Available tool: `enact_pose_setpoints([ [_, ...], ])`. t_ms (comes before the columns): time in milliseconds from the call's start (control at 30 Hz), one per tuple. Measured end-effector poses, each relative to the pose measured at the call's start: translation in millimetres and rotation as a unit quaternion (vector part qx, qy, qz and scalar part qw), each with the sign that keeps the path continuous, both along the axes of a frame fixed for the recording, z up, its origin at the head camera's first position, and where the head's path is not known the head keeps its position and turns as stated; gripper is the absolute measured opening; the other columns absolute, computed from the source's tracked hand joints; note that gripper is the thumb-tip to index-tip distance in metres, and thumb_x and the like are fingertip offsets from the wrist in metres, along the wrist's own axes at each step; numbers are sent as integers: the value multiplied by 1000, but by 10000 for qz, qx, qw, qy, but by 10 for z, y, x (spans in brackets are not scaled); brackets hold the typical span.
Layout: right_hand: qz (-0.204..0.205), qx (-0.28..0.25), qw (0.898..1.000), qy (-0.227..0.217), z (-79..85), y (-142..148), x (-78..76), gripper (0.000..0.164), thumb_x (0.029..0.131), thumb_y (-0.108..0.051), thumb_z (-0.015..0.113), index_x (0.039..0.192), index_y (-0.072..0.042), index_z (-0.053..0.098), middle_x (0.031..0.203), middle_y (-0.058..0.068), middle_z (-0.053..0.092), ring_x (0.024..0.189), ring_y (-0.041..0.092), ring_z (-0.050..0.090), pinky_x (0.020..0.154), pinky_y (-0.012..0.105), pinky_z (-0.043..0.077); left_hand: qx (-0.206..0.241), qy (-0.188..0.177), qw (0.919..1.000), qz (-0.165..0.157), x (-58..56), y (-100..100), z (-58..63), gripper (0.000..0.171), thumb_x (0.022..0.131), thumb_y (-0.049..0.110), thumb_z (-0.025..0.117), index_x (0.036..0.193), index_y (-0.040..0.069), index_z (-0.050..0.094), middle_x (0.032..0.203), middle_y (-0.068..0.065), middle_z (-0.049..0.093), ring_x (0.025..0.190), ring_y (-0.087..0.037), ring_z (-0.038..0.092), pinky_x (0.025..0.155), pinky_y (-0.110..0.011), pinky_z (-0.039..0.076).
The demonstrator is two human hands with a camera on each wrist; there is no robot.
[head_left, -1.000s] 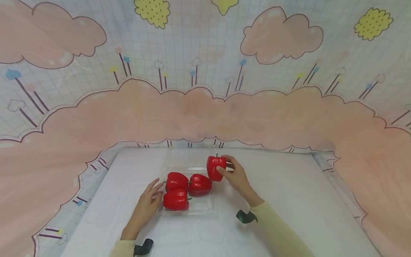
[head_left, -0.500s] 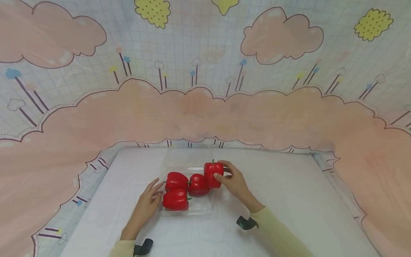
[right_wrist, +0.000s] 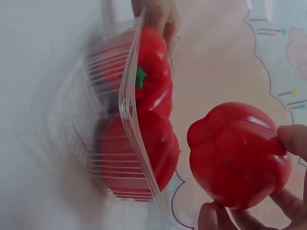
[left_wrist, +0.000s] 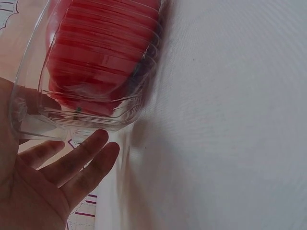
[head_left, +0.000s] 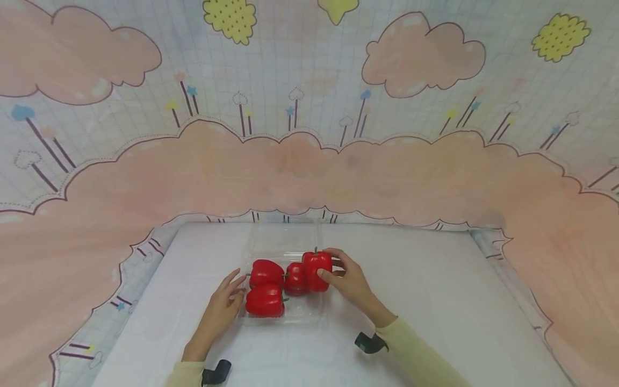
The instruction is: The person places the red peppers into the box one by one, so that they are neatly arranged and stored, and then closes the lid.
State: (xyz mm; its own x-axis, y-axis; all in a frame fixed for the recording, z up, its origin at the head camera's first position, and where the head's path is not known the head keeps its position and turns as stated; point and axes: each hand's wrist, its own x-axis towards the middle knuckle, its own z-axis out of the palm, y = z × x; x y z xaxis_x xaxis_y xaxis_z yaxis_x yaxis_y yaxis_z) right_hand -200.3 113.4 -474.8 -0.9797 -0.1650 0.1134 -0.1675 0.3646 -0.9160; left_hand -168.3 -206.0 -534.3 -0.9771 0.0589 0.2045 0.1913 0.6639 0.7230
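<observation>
Nearest first, a dark wrist-mounted device [head_left: 216, 372] is seen at each sleeve, toward the near side of the white surface [head_left: 411, 263], whose near edge lies out of view. The left hand [head_left: 223, 303] stands at the left wall of a clear plastic container [head_left: 306, 310]; its fingers are spread and loosely extended, gripping no pepper, and whether they press the wall cannot be told for certain. Inside the container, a near red pepper [head_left: 264, 301] lies on its side, green stem toward the surface's right edge. Just beyond it lie a left red pepper [head_left: 266, 272] and a middle red pepper [head_left: 295, 279], close beside each other. At the container's right side, the right hand [head_left: 350, 279] holds a fourth red pepper [head_left: 316, 271], thumb on one side and fingers on the other, stem up; the right wrist view shows this pepper raised above the rim, apart from the others. Progress, as judged: three peppers are loaded and the fourth is not yet set down, so loading appears close to complete. Farther on, the clear lid [head_left: 285, 239] lies open toward the far edge of the surface; its closing, if intended, remains undone. Last, a cloud-patterned backdrop [head_left: 309, 172] rises beyond the far edge.
</observation>
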Motion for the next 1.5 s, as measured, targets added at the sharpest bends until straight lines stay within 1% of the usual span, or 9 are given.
enact_pose_setpoints([
  [100,87,-153,9998,-34,-7,-2,25,56,84,-22,76,135,-19,52,135,6,59,122,31,58,92,39,59,-17,10,10000,22,9,3,-6,46,94,4,59,139,3,53,153,-16,41,112,-34,67,86,-40,60],
  [233,232,-312,9992,-137,-15,-4,50,65,82,-17,77,139,-21,47,138,7,54,126,33,56,93,43,58,-43,82,10000,10,3,0,-15,45,94,4,58,139,4,53,153,-16,41,112,-33,67,85,-40,60],
  [433,538,-107,9979,-334,-91,3,92,77,79,-14,78,146,-26,42,140,7,49,129,32,52,94,42,58,-8,10,10000,18,27,-3,-20,45,94,4,58,139,3,53,152,-16,41,111,-34,67,84,-39,61],
  [567,608,-100,9976,-328,-125,11,111,73,79,-14,77,144,-25,47,137,7,49,127,32,51,94,42,58,54,0,10000,-12,38,-7,-24,44,95,5,57,139,4,53,153,-16,41,112,-33,67,84,-36,61],
  [767,649,-230,9969,-382,-142,1,115,65,81,-18,77,140,-19,50,135,8,48,127,32,51,95,42,58,71,104,9999,7,33,-12,-5,43,95,5,57,138,3,54,153,-17,41,111,-34,66,84,-39,61],
  [900,630,-180,9964,-541,-164,-11,139,68,80,-22,78,140,-16,46,138,9,49,127,32,51,94,42,58,42,-12,10000,23,55,-22,-9,43,95,5,58,138,2,53,153,-17,40,112,-35,66,84,-39,61],
  [1100,648,-284,9964,-474,-165,-41,131,76,80,-19,79,146,-18,40,137,10,50,125,31,52,94,42,58,-2,-15,10000,50,38,-28,0,44,96,7,58,139,4,53,154,-15,40,113,-33,66,86,-39,60],
  [1367,615,-201,9967,-492,-201,-65,149,78,79,-19,81,146,-22,42,138,8,48,129,32,49,93,45,59,127,-64,9999,13,11,2,8,44,96,4,56,139,2,53,154,-17,39,113,-35,66,87,-40,59],
  [1500,625,-166,9969,-457,-148,-88,195,78,80,-17,80,147,-20,41,136,9,48,130,35,48,93,46,58,153,-126,9998,-18,2,-1,1,44,96,6,55,140,3,52,155,-16,38,114,-34,66,88,-40,59],
])
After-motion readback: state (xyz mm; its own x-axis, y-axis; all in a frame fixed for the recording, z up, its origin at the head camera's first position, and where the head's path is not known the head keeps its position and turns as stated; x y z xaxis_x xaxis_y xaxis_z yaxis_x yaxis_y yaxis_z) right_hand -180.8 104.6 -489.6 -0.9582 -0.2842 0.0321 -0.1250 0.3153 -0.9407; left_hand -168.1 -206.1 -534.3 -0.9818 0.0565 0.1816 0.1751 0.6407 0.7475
